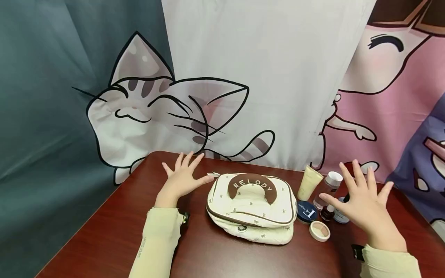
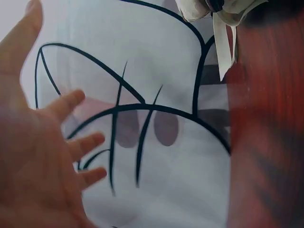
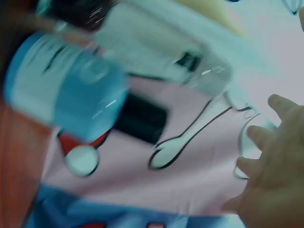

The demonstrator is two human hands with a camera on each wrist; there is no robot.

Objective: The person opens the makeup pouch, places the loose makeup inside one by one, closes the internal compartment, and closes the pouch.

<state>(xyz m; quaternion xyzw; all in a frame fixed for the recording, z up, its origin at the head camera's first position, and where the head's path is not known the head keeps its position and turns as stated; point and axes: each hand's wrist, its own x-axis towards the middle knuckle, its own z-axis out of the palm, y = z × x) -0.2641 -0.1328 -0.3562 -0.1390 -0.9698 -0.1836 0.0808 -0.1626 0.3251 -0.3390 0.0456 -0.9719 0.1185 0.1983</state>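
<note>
1. Left hand (image 1: 182, 179) is raised above the left part of the table (image 1: 139, 200), fingers and thumb spread, gripping nothing, the thumb pointing toward the bag (image 1: 252, 222)
2. Right hand (image 1: 366, 206) is raised above the right part of the table, fingers and thumb spread as well, gripping nothing
3. The bag, cream with brown trim and MELODY on a brown arch, lies between the hands, near the table's far edge and well in from both far corners
4. Right of the bag, toward the far right corner, are a cream tube (image 1: 309, 184) and a clear bottle (image 1: 321, 200) near the far edge, a round dark blue case (image 1: 306, 211) just beside the bag, a small dark bottle (image 1: 326, 214), and a round compact (image 1: 320, 231) farthest from that edge
5. From the head, the right hand partly hides the blue bottle (image 3: 66, 85); the right wrist view, though blurred, shows its pale label and black cap (image 3: 141, 118), with a gap to the fingers
6. The left wrist view shows a pale strap (image 2: 223, 47) trailing from the bag by the far edge; the head view shows only a short tip there
7. Beyond the far edge hangs a cat-printed curtain (image 1: 271, 58)
</note>
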